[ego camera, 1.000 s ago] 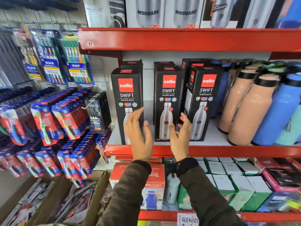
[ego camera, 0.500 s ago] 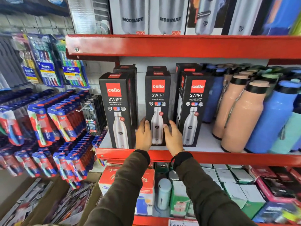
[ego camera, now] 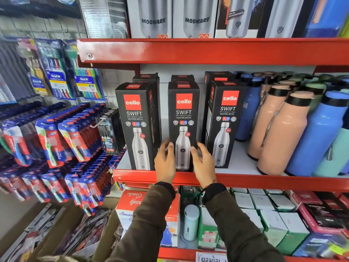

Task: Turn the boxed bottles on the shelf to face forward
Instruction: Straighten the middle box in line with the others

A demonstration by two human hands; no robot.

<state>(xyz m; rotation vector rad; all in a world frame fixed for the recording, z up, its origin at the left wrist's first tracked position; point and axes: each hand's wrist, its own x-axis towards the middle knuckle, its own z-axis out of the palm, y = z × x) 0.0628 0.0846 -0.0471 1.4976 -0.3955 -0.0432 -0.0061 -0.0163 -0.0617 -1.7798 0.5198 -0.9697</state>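
Three black Cello Swift bottle boxes stand in a front row on the red shelf point(ego camera: 245, 179), with more boxes behind them. The left box point(ego camera: 137, 118) and the middle box point(ego camera: 183, 112) show their printed fronts. The right box point(ego camera: 225, 118) is turned a little, so its left side also shows. My left hand point(ego camera: 165, 163) grips the lower left edge of the middle box. My right hand point(ego camera: 203, 163) grips its lower right edge. Both hands hide the box's bottom corners.
Loose peach bottles point(ego camera: 279, 133) and blue bottles point(ego camera: 319, 135) crowd the shelf right of the boxes. Toothbrush packs point(ego camera: 56, 133) hang on the left. A red shelf point(ego camera: 207, 51) with Modware boxes point(ego camera: 196, 17) is overhead. Cartons point(ego camera: 273, 220) fill the shelf below.
My hands went from hovering open in front of the boxes to clasping the middle box's lower sides. That box now faces squarely forward. The camera moved closer.
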